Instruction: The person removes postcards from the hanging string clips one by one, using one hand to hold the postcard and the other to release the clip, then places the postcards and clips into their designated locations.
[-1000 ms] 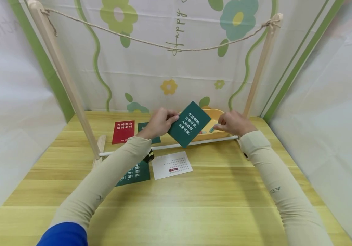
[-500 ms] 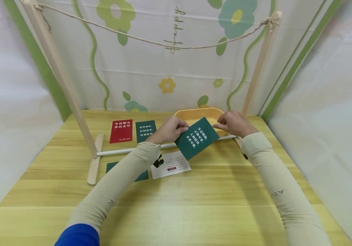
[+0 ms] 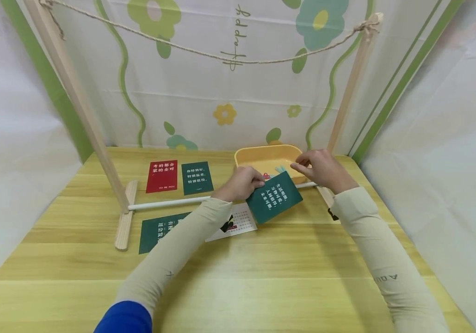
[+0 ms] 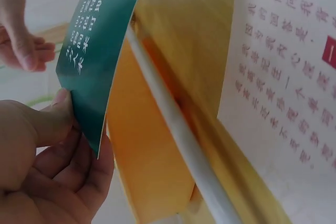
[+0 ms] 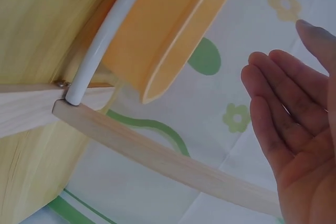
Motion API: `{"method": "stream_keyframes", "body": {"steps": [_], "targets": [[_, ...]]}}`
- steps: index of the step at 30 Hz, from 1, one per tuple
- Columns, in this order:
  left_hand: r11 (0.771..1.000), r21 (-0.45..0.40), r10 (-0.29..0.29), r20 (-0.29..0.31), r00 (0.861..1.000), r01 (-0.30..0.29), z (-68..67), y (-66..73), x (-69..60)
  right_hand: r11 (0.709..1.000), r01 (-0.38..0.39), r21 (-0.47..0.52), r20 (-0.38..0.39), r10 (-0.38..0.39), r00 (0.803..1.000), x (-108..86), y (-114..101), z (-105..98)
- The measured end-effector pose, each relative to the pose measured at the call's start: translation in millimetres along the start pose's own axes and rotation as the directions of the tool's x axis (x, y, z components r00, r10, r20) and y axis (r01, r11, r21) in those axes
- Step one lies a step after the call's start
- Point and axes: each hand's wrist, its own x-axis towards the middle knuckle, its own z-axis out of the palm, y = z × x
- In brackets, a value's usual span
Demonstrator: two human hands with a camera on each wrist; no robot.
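Note:
A dark green card (image 3: 274, 198) with white characters is pinched at its edge between the thumb and fingers of my left hand (image 3: 244, 182). The left wrist view shows this card (image 4: 102, 51) with the thumb of my left hand (image 4: 58, 156) against it. My right hand (image 3: 321, 169) hovers by the right end of the yellow tray (image 3: 254, 151), holding nothing. In the right wrist view the fingers of my right hand (image 5: 304, 114) are slightly bent, the thumb apart. Small teal clips (image 3: 280, 169) and a red one (image 3: 266, 175) lie in the tray.
A wooden frame has two posts (image 3: 354, 83), a sagging twine (image 3: 196, 51) and a white bottom rod (image 3: 171, 203). On the table lie a red card (image 3: 161, 176), a green card (image 3: 196, 178), another green card (image 3: 154, 233) and a white card (image 3: 244, 222).
My left hand has moved right and down with the green card, closer to my right hand, and the card has turned. My right hand has shifted slightly right.

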Motion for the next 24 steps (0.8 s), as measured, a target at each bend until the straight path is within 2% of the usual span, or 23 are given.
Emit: {"method": "stream_keyframes", "body": {"steps": [4,9,14,18,24], "targets": [[1.000,0.029,-0.006,0.010,1.000,0.006,10.9,3.1,4.0,1.000,0.030,0.004,-0.038,-0.029,0.999,-6.4,-7,-1],[0.997,0.082,0.012,0.026,1.000,-0.014,22.4,2.4,8.3,0.996,0.080,0.025,-0.085,-0.078,0.993,-11.5,-18,-2],[0.990,0.140,0.009,0.028,1.000,-0.013,29.1,5.6,8.5,0.991,0.115,0.065,-0.130,-0.106,0.986,-14.2,-28,0],[0.969,0.248,0.000,0.021,1.000,-0.006,37.2,8.0,9.5,0.988,0.112,0.103,-0.134,-0.098,0.986,-15.9,-34,2],[0.913,0.409,-0.002,-0.031,1.000,0.015,50.5,9.6,9.4,0.984,0.107,0.140,-0.136,-0.088,0.987,-17.6,-41,4]]}}
